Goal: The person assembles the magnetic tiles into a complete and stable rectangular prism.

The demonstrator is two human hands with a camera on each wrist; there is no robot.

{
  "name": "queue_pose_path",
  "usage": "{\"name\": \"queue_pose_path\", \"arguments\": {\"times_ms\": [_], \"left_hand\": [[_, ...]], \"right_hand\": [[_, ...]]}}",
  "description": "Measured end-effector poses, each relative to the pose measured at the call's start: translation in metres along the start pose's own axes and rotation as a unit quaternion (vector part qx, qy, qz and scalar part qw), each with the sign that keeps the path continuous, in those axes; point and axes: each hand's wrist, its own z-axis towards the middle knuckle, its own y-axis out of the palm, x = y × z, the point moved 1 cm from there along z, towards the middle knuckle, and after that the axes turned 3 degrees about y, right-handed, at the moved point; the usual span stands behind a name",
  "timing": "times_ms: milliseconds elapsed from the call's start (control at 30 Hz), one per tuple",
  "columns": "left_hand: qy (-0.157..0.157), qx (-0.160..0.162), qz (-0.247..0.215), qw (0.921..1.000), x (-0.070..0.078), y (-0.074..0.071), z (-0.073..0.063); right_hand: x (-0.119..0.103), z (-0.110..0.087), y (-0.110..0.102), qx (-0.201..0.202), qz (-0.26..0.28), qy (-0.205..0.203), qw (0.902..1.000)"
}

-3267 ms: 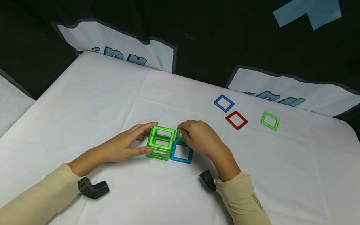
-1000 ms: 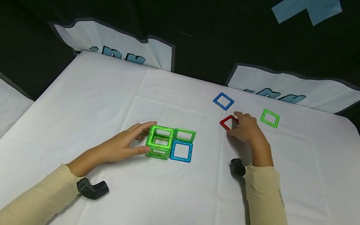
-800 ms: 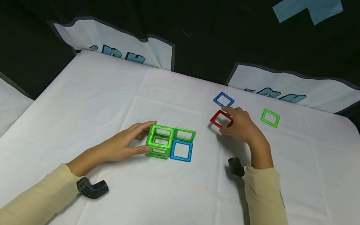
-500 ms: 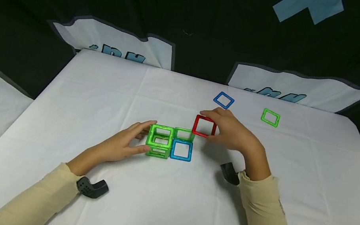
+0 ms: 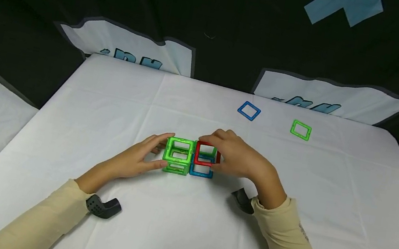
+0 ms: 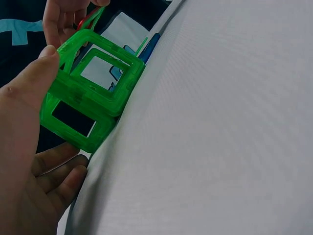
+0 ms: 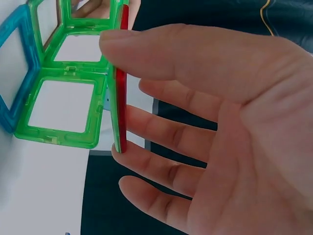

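Fingers [image 7: 161, 156] of the right hand [image 5: 239, 156] are closed on a red square magnetic tile [image 5: 203, 163], which is pinched between thumb and fingertips. By the left hand [image 5: 137, 158], a green cube [image 5: 177, 160] built of open-framed tiles is held, the thumb placed at its near side and the forefinger at its far side. At the back, a black curtain [image 5: 238, 20] is hung. Before it, the bench [image 5: 172, 235] is covered in white. Both arms are clothed in beige sleeves [image 5: 47, 215]. Just beside the cube, on its right, a green tile [image 7: 96, 112] is stood upright and a blue tile [image 5: 200, 174] is laid flat; the red tile is held above the blue one. Whether the cube is touched by it cannot be told. Toward the far edge, a loose blue tile [image 5: 244, 115] and a loose green tile [image 5: 299, 136] are laid apart.
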Motion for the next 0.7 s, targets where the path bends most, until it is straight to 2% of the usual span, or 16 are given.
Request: {"name": "queue_pose_path", "arguments": {"times_ms": [433, 700], "left_hand": [[-0.007, -0.002, 0.001, 1.0000, -0.0004, 0.0001, 0.0003], [-0.003, -0.003, 0.000, 1.0000, -0.0011, 0.0000, 0.0002]], "right_hand": [[-0.0030, 0.0044, 0.0048, 0.005, 0.005, -0.015, 0.9999], [-0.0022, 0.0048, 0.0053, 0.000, 0.005, -0.010, 0.9999]]}}
